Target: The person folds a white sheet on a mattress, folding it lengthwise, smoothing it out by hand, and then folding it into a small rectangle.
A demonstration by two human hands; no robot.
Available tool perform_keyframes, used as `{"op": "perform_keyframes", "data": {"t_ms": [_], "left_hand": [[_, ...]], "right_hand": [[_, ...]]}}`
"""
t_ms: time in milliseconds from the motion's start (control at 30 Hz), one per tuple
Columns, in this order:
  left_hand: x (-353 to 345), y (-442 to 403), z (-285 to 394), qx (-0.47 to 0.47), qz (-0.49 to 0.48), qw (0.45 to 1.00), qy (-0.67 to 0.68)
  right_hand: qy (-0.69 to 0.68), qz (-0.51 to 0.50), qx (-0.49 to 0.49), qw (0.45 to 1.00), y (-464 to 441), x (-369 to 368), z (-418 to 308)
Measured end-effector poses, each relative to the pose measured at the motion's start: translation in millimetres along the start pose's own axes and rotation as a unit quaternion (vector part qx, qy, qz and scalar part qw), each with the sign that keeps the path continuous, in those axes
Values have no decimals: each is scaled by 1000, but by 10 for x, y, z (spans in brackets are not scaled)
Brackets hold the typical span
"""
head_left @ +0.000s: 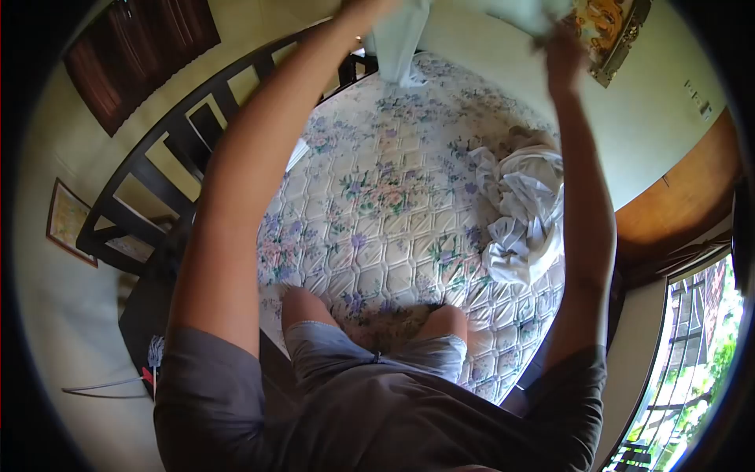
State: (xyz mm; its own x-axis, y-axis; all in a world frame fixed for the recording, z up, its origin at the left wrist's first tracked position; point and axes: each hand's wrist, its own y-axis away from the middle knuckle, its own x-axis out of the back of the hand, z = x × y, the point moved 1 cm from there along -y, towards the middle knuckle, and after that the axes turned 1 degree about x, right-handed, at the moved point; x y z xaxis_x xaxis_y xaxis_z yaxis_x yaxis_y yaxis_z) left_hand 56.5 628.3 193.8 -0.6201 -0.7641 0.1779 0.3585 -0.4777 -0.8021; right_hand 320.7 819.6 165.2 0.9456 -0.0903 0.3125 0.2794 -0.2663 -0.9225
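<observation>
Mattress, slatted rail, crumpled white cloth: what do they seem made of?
Mattress: matte quilted fabric, showing raised stitched cells and printed flowers.
Slatted rail: probably dark-finished wood, judging by its broad flat slats.
Crumpled white cloth: thin fabric, perhaps cotton, bunched in soft folds.

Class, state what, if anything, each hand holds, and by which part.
It cannot be told: the left hand, near hanging pale cloth, is partly cut off by the frame; the right hand is blurred.

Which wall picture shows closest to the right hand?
The upper-right picture, with the ornate frame, appears right beside the right hand; the far-left picture has a thin, plain frame.
</observation>
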Motion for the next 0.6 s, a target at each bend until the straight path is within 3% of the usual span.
{"op": "perform_keyframes", "data": {"t_ms": [33, 67, 100, 133, 167, 233, 300, 400, 433, 467, 500, 533, 567, 600], "left_hand": [[-56, 434, -721, 108, -83, 981, -138], [-120, 952, -1507, 98, -79, 992, 21], [15, 1527, -1537, 166, -103, 980, -28], [86, 1992, -1615, 133, -117, 979, -102], [176, 2427, -1515, 190, -109, 974, -64], [341, 3256, -1607, 216, -73, 974, -7], [561, 4054, -1433, 275, -80, 955, -77], [820, 5359, -1381, 333, -87, 931, -122], [910, 5799, -1428, 378, -136, 908, -120], [962, 6273, -1480, 354, -135, 915, -138], [1006, 6701, -1507, 406, -166, 883, -164], [1032, 7085, -1555, 376, -170, 896, -165], [1037, 7283, -1469, 424, -191, 876, -130], [1003, 7366, -1458, 366, -203, 896, -149]], "right_hand": [[-66, -90, -116, 987, 560, -169, 9], [-137, -159, -230, 950, 1154, -332, -47], [-187, -186, -312, 913, 1695, -435, -168], [-221, -196, -373, 880, 2154, -483, -317], [-223, -142, -446, 855, 2460, -513, -582], [-260, -132, -453, 842, 3166, -498, -904], [-223, -191, -443, 847, 4045, -578, -1080], [-213, -272, -554, 757, 5334, -642, -1502], [-212, -301, -597, 713, 5705, -629, -1640], [-214, -311, -627, 681, 6053, -607, -1767], [-216, -320, -656, 648, 6389, -591, -1876], [-196, -348, -615, 680, 6777, -590, -1922], [-174, -373, -572, 710, 7175, -598, -1919], [-151, -397, -528, 736, 7389, -577, -1934]]}}
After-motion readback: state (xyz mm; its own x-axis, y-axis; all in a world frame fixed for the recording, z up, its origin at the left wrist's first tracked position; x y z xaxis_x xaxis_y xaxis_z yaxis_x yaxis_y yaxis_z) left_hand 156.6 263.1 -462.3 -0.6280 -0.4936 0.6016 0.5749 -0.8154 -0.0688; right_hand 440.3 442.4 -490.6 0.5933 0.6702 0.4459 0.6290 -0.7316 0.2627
